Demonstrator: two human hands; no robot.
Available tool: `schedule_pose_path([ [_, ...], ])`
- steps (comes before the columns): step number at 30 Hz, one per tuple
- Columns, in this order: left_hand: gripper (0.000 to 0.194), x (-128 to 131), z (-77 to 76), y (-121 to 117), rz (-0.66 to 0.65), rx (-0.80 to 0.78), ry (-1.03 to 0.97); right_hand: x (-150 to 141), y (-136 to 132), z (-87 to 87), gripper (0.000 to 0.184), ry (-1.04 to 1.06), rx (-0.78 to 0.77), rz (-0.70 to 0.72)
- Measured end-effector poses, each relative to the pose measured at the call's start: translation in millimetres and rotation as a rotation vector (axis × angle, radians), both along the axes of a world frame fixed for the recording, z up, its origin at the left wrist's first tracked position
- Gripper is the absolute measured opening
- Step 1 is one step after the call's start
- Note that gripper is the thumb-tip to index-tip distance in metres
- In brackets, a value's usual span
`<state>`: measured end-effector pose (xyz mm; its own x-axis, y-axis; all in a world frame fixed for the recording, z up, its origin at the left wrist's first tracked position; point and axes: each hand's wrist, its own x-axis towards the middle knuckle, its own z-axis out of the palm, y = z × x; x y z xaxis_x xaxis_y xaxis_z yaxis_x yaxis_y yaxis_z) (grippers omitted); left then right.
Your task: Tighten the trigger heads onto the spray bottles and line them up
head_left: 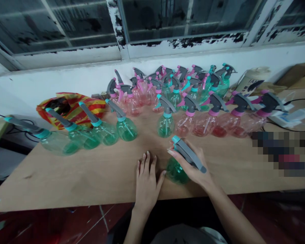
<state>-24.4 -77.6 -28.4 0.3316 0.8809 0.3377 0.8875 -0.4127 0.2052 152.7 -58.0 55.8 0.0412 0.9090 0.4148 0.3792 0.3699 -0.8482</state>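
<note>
The right hand [191, 162] clasps a green spray bottle [176, 171] by its grey head, tilting it; the left hand [146, 184] lies open, empty, on the counter [66, 179].

Red/yellow plastic bag [71, 110] on wood tbl [53, 176], peeling window [56, 23] behind.

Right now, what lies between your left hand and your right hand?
Head view: a green spray bottle, gripped by your right hand, beside your left hand.
</note>
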Motion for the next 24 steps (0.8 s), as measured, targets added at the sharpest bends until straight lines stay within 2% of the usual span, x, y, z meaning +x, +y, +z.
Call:
schedule_pose_path([
  [7,0.052,0.4,-0.1,0.4,0.003,0.010,0.003,1.3,-4.9,0.4,0.027,-0.009,0.047,0.041],
  [17,0.052,-0.2,0.0,0.4,0.000,0.010,0.007,-0.3,-6.5,-0.1,0.025,-0.015,0.040,0.013],
  [24,0.054,-0.2,0.5,0.0,-0.001,0.002,0.015,0.3,-5.5,-1.8,0.029,0.023,0.008,0.043],
])
